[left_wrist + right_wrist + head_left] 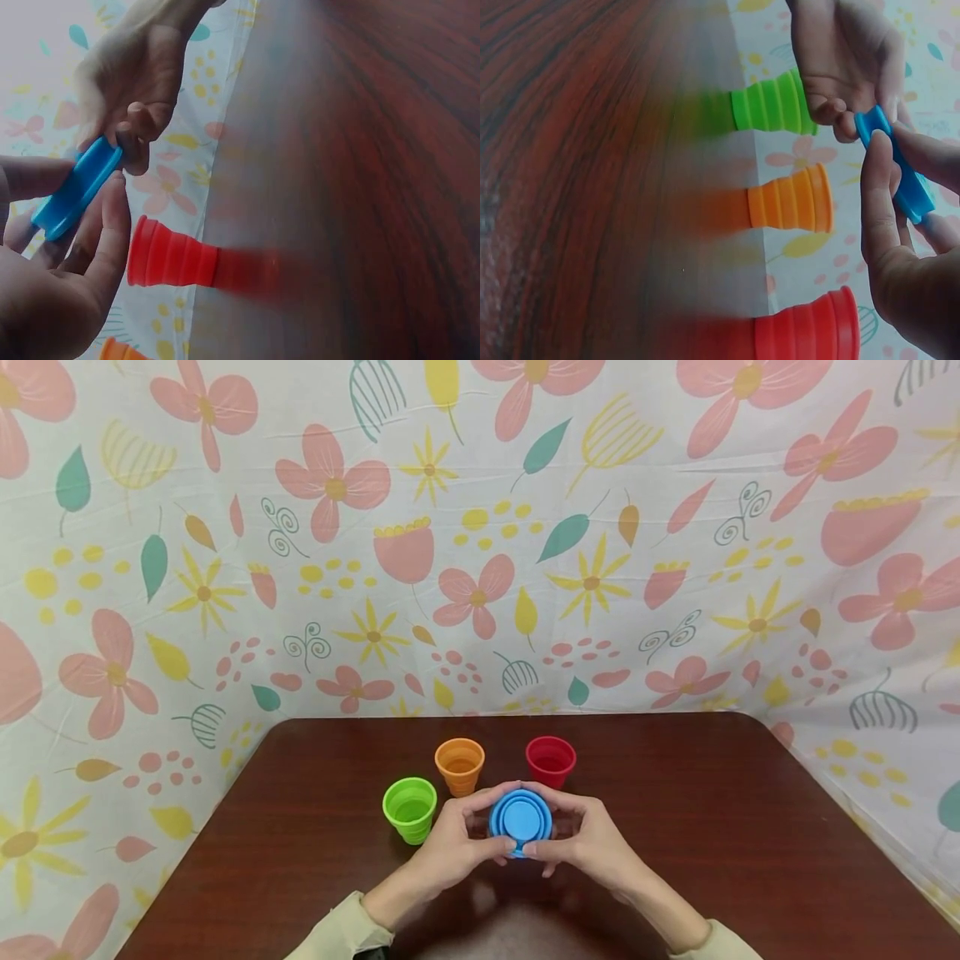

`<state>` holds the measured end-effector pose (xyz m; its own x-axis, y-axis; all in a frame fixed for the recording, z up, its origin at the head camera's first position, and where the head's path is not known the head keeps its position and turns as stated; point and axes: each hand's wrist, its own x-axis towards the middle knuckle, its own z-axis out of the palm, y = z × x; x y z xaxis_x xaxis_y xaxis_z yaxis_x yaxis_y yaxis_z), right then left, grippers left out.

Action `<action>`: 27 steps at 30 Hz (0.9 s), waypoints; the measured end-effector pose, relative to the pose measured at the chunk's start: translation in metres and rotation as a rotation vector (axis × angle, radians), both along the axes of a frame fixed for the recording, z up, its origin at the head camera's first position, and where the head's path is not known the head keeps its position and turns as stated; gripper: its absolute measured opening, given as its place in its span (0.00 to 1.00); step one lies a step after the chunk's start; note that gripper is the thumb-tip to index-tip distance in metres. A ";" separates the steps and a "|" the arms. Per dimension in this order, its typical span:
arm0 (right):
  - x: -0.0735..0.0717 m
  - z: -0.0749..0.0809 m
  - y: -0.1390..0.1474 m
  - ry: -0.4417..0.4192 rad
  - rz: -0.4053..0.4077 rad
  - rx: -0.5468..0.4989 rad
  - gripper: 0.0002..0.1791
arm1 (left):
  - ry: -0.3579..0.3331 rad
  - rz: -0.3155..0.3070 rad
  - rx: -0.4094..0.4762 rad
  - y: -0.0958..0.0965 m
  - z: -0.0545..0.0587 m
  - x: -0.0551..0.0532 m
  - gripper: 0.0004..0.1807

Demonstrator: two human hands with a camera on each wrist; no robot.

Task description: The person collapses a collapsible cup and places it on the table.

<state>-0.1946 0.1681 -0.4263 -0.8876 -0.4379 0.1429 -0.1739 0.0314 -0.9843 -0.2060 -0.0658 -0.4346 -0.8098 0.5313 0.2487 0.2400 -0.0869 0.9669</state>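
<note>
A blue collapsible cup (521, 820), folded flat into concentric rings, is held up between both hands above the table. My left hand (456, 843) grips its left edge, thumb on the near face and fingers round behind. On the opposite edge my right hand (592, 843) pinches it the same way, the two thumbs close together at the bottom. Seen edge-on in the left wrist view, the blue cup (79, 187) is a thin disc. The right wrist view also shows the flattened cup (896, 166) between the fingertips of both hands.
Three expanded collapsible cups stand upright on the dark wooden table (300, 860): a green cup (410, 810) left of the hands, an orange cup (460, 764) behind them, and a red cup (551, 760) behind to the right. A flower-patterned cloth (480, 527) hangs beyond the table.
</note>
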 end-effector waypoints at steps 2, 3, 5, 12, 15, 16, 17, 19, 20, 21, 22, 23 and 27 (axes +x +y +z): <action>0.000 0.001 0.001 0.002 0.001 0.003 0.39 | -0.016 -0.023 -0.004 -0.002 0.002 0.000 0.37; 0.000 0.001 0.001 0.004 0.001 0.005 0.39 | -0.023 -0.027 -0.008 -0.002 0.002 0.000 0.37; 0.000 0.001 0.001 0.008 0.003 0.009 0.38 | -0.032 -0.028 -0.014 -0.003 0.003 0.001 0.37; -0.001 0.001 0.001 0.018 0.007 0.017 0.39 | -0.010 -0.020 0.006 -0.003 0.001 0.000 0.36; -0.001 0.000 0.001 0.021 0.007 0.017 0.39 | -0.001 -0.020 0.012 -0.004 0.000 0.000 0.36; -0.001 0.000 0.001 0.025 0.007 0.017 0.39 | -0.001 -0.020 0.012 -0.004 0.000 0.000 0.36; -0.001 0.000 0.001 0.029 0.007 0.016 0.39 | -0.004 -0.018 0.009 -0.004 0.000 0.000 0.36; -0.001 -0.001 0.001 0.038 0.009 0.012 0.39 | -0.011 -0.013 0.004 -0.004 0.001 0.000 0.36; -0.001 -0.001 0.002 0.042 0.009 0.007 0.39 | -0.015 -0.011 0.001 -0.004 0.001 0.000 0.36; -0.001 -0.002 0.002 0.046 0.009 0.001 0.38 | -0.017 -0.008 -0.001 -0.004 0.001 0.000 0.36; -0.001 -0.002 0.002 0.051 0.009 -0.005 0.37 | -0.017 -0.006 -0.004 -0.004 0.001 0.000 0.36; -0.002 -0.003 0.003 0.055 0.009 -0.012 0.37 | -0.016 -0.004 -0.008 -0.005 0.002 -0.001 0.36; -0.002 -0.004 0.005 0.069 0.007 -0.027 0.34 | 0.002 -0.007 -0.019 -0.006 0.002 -0.001 0.36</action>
